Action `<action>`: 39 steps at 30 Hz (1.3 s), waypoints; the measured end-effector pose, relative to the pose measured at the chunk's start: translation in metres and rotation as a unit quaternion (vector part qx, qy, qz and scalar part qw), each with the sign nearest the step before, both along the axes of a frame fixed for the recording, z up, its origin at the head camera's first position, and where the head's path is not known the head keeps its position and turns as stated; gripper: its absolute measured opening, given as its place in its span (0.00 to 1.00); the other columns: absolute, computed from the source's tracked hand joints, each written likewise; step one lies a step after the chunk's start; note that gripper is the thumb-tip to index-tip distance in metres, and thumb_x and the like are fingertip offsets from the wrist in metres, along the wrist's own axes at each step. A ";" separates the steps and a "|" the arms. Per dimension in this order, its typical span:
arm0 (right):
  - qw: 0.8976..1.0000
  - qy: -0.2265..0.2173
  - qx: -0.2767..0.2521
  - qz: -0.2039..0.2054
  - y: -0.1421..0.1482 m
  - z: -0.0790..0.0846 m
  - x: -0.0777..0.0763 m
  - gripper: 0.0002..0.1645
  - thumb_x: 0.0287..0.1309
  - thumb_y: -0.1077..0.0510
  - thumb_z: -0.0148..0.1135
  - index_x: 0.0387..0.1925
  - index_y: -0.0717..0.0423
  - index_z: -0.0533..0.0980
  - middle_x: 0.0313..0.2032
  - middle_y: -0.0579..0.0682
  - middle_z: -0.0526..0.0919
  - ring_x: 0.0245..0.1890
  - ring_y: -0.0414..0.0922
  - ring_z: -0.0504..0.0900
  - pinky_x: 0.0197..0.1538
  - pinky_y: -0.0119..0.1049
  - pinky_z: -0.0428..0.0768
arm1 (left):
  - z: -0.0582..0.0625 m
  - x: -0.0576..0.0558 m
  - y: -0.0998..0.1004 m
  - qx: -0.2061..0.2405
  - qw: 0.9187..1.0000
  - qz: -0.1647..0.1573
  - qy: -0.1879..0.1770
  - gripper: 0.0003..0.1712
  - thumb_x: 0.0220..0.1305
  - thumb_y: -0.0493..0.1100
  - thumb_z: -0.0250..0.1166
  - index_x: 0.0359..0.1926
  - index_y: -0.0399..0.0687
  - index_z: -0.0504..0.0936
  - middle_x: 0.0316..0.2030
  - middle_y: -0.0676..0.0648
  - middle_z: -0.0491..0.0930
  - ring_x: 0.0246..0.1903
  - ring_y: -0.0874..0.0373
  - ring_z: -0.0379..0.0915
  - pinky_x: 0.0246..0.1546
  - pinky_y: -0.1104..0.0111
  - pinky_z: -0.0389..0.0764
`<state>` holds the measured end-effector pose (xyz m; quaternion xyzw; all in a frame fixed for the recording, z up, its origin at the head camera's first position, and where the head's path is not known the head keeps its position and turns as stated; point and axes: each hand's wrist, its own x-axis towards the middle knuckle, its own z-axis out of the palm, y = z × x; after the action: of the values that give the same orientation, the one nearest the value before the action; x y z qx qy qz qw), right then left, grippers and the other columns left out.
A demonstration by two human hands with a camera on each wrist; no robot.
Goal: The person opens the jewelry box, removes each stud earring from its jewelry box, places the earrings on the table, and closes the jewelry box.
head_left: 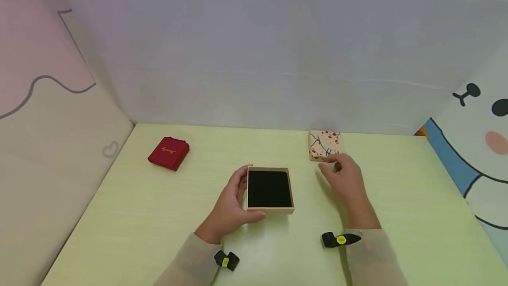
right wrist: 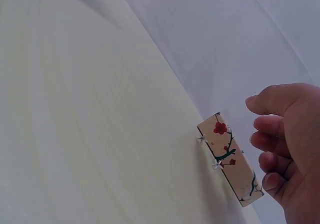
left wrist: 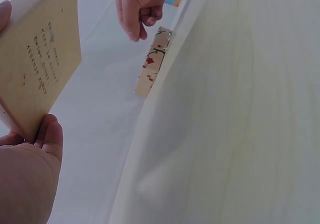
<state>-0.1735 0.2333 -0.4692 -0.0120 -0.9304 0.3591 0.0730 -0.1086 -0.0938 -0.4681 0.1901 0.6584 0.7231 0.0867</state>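
In the head view my left hand [head_left: 228, 208] holds a shallow cream box [head_left: 270, 210] with a black lining, thumb along its near side and fingers at its left side. The left wrist view shows the box's underside [left wrist: 42, 58] with dark printed characters. My right hand [head_left: 346, 180] hovers by the near right corner of a floral box lid [head_left: 320, 142], its fingers loosely bent with nothing between them. Red blossoms and green branches decorate the lid, which lies on the table near the back. Small white bits [right wrist: 217, 165] show along its lower edge in the right wrist view.
A dark red pouch or small box [head_left: 169, 152] with gold lettering lies at the table's back left. A pale wall covering [head_left: 270, 56] rises behind the table's [head_left: 397, 189] back edge. Printed panels stand on both sides. Each wrist wears a black strap.
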 end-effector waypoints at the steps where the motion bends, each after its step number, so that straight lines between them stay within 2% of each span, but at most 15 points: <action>1: 1.000 0.003 -0.002 0.004 0.000 0.001 -0.001 0.18 0.68 0.52 0.67 0.51 0.60 0.81 0.38 0.56 0.76 0.34 0.50 0.71 0.36 0.44 0.70 | 0.000 0.000 0.000 0.002 1.000 0.001 0.000 0.65 0.45 0.30 0.84 0.78 0.44 0.53 0.71 0.43 0.65 0.72 0.52 0.59 0.72 0.71 0.58; 10: 1.000 -0.007 -0.002 0.013 0.002 0.009 -0.008 0.32 0.69 0.44 0.65 0.62 0.64 0.74 0.52 0.60 0.77 0.44 0.54 0.74 0.43 0.48 0.74 | 0.000 -0.002 0.000 0.002 1.000 -0.001 0.001 0.64 0.46 0.30 0.83 0.78 0.43 0.52 0.70 0.42 0.64 0.71 0.50 0.59 0.72 0.71 0.58; 14: 0.999 -0.020 0.028 0.018 0.006 0.015 -0.015 0.47 0.70 0.34 0.59 0.71 0.66 0.64 0.61 0.66 0.72 0.54 0.61 0.74 0.51 0.58 0.76 | 0.000 -0.002 0.001 -0.001 1.000 0.003 0.002 0.64 0.45 0.26 0.81 0.78 0.42 0.52 0.70 0.42 0.64 0.71 0.50 0.59 0.72 0.71 0.58; 17: 0.996 -0.042 0.078 0.030 0.008 0.021 -0.023 0.59 0.68 0.25 0.52 0.76 0.69 0.55 0.67 0.72 0.65 0.63 0.68 0.69 0.60 0.66 0.71 | -0.001 -0.002 0.001 -0.006 1.000 0.004 -0.002 0.65 0.44 0.25 0.81 0.78 0.39 0.51 0.71 0.43 0.64 0.72 0.51 0.58 0.72 0.71 0.57; 20: 0.987 -0.061 0.140 0.045 0.009 0.026 -0.030 0.65 0.65 0.20 0.48 0.77 0.71 0.51 0.69 0.75 0.60 0.65 0.72 0.65 0.63 0.69 0.67 | 0.000 -0.002 0.001 -0.005 1.000 0.005 -0.002 0.65 0.44 0.25 0.81 0.78 0.39 0.51 0.71 0.42 0.64 0.71 0.51 0.58 0.72 0.72 0.57; 25: 0.972 -0.082 0.210 0.063 0.012 0.030 -0.042 0.70 0.58 0.15 0.48 0.75 0.70 0.52 0.64 0.76 0.61 0.58 0.74 0.69 0.60 0.68 0.70 | -0.001 -0.002 0.002 -0.002 1.000 0.007 -0.003 0.65 0.44 0.24 0.81 0.78 0.41 0.52 0.70 0.43 0.66 0.71 0.52 0.60 0.72 0.71 0.57; 29: 0.962 -0.102 0.242 0.078 0.018 0.029 -0.053 0.74 0.52 0.11 0.50 0.74 0.69 0.52 0.63 0.75 0.62 0.56 0.74 0.71 0.58 0.68 0.72 | -0.002 -0.002 0.003 -0.007 1.000 0.010 -0.004 0.64 0.43 0.23 0.81 0.78 0.43 0.54 0.69 0.44 0.67 0.70 0.53 0.61 0.73 0.70 0.57; 35: 0.947 -0.114 0.280 0.106 0.026 0.032 -0.070 0.77 0.47 0.13 0.59 0.78 0.64 0.50 0.65 0.74 0.60 0.56 0.73 0.72 0.57 0.69 0.74 | 0.001 0.000 0.004 -0.011 1.000 0.011 -0.009 0.65 0.42 0.23 0.81 0.78 0.42 0.54 0.69 0.43 0.68 0.70 0.53 0.61 0.73 0.70 0.56; 39: 0.934 -0.117 0.310 0.136 0.025 0.036 -0.079 0.77 0.46 0.13 0.61 0.77 0.65 0.53 0.66 0.74 0.61 0.57 0.72 0.71 0.59 0.69 0.72 | 0.002 0.000 0.004 -0.024 1.000 0.013 -0.015 0.65 0.43 0.24 0.81 0.78 0.43 0.53 0.70 0.45 0.67 0.71 0.54 0.61 0.73 0.70 0.56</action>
<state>-0.2520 0.2585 -0.4335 0.0961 -0.9901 0.0553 -0.0861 -0.1083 -0.0901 -0.4656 0.1686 0.6763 0.7112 0.0912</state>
